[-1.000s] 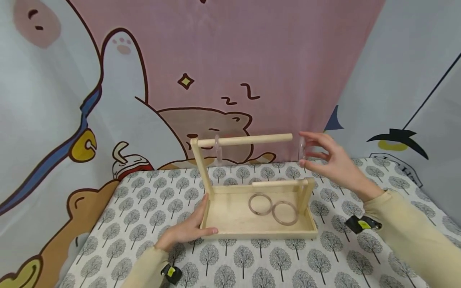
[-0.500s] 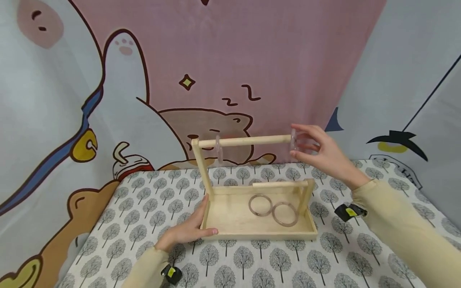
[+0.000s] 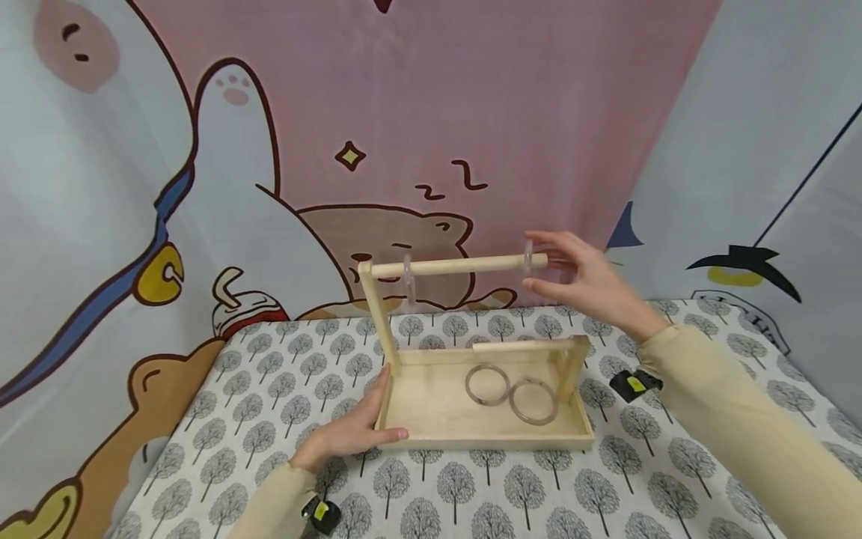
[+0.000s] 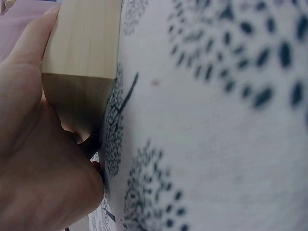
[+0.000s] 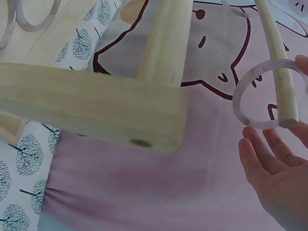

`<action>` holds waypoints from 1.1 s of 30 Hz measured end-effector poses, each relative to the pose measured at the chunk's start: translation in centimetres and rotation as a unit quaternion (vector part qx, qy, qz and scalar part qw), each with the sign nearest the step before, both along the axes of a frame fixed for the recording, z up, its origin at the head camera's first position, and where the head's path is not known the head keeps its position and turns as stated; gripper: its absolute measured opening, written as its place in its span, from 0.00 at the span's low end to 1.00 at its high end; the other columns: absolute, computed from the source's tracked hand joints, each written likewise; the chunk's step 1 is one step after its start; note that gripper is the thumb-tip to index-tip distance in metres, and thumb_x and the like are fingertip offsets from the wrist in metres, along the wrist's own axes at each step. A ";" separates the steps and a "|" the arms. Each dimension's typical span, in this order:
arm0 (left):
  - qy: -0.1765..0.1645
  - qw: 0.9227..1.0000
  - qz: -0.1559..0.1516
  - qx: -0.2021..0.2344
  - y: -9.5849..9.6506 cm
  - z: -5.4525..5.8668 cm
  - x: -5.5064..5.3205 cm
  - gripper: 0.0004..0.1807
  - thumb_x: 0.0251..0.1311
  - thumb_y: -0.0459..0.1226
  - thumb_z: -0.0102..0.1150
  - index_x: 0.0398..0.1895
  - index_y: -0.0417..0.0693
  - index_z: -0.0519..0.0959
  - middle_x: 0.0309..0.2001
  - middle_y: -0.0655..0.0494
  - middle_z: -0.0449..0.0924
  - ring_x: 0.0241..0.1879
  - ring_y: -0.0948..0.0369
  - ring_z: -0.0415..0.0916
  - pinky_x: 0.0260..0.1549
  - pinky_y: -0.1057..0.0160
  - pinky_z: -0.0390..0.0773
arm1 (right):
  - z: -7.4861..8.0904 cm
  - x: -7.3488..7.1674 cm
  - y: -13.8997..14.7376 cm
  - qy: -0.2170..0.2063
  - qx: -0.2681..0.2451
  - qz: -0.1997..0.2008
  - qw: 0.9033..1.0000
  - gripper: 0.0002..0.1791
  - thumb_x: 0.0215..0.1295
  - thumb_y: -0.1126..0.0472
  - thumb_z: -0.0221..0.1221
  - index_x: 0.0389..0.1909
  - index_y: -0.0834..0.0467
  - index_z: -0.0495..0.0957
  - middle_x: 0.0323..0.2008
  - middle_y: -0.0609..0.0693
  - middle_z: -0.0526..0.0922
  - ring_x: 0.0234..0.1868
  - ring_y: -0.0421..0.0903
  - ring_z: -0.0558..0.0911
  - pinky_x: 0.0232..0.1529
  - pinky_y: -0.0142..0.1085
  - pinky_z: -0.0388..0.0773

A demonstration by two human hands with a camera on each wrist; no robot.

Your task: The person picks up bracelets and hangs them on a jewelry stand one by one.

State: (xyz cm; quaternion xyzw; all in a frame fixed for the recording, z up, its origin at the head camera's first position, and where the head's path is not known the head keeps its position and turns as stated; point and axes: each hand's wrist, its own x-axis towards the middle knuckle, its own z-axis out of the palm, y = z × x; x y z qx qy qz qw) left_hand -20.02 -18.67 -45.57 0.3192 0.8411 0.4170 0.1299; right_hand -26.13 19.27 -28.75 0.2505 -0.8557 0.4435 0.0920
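Observation:
My right hand (image 3: pixel 586 281) pinches a pale translucent bangle (image 3: pixel 528 258) between thumb and fingertips. The bangle encircles the free right end of the upper rod (image 3: pixel 465 265) of a wooden bangle stand (image 3: pixel 431 419); the right wrist view shows the rod's tip poking through the ring. A second bangle (image 3: pixel 408 281) hangs near that rod's left post. Two more bangles lie flat in the stand's tray, a left one (image 3: pixel 468 385) and a right one (image 3: pixel 532 423), side by side. My left hand (image 3: pixel 353 430) grips the tray's front left corner, thumb along the front wall, fingers along the left side.
A shorter lower rod (image 3: pixel 521 344) reaches leftward from the stand's right post (image 3: pixel 571 367). The stand sits on a tree-print tablecloth (image 3: pixel 458 486). Behind the table hangs a pink and white cartoon curtain (image 3: pixel 525 112).
My right hand has carried the bangle leftward from beyond the upper rod's free end to around it, rising slightly first. My left hand and the stand have stayed put.

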 end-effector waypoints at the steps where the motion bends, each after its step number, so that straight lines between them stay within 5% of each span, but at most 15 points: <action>1: 0.002 1.000 -0.002 0.002 0.0 0.0 0.0 0.60 0.61 0.42 0.62 0.71 0.31 0.22 0.72 0.36 0.20 0.72 0.40 0.28 0.66 0.42 0.39 | 0.0 -0.1 -0.1 0.006 0.006 -0.001 1.000 0.38 0.57 0.58 0.70 0.69 0.51 0.66 0.58 0.51 0.71 0.57 0.53 0.75 0.58 0.47 0.73; 9: 0.004 1.000 0.004 0.002 0.0 0.0 0.0 0.60 0.61 0.42 0.62 0.71 0.30 0.23 0.72 0.35 0.20 0.71 0.39 0.28 0.66 0.41 0.39 | 0.6 -0.6 -1.5 0.065 0.033 0.006 0.997 0.39 0.55 0.58 0.71 0.68 0.54 0.68 0.56 0.52 0.74 0.53 0.52 0.76 0.59 0.51 0.71; 21: -0.011 1.000 0.014 -0.012 -0.3 -0.2 0.2 0.60 0.61 0.45 0.62 0.72 0.32 0.23 0.72 0.37 0.18 0.72 0.40 0.25 0.66 0.41 0.37 | 1.5 -1.0 -3.6 0.094 0.022 0.052 0.994 0.38 0.53 0.63 0.71 0.66 0.61 0.68 0.56 0.56 0.74 0.55 0.56 0.77 0.58 0.46 0.74; 33: -0.009 1.000 0.013 -0.020 -0.2 -0.3 0.2 0.60 0.61 0.45 0.61 0.71 0.32 0.22 0.72 0.39 0.18 0.72 0.42 0.25 0.67 0.44 0.36 | 2.3 -1.1 -5.1 0.136 0.087 0.064 0.985 0.37 0.53 0.59 0.72 0.64 0.63 0.70 0.56 0.55 0.77 0.56 0.53 0.76 0.58 0.48 0.73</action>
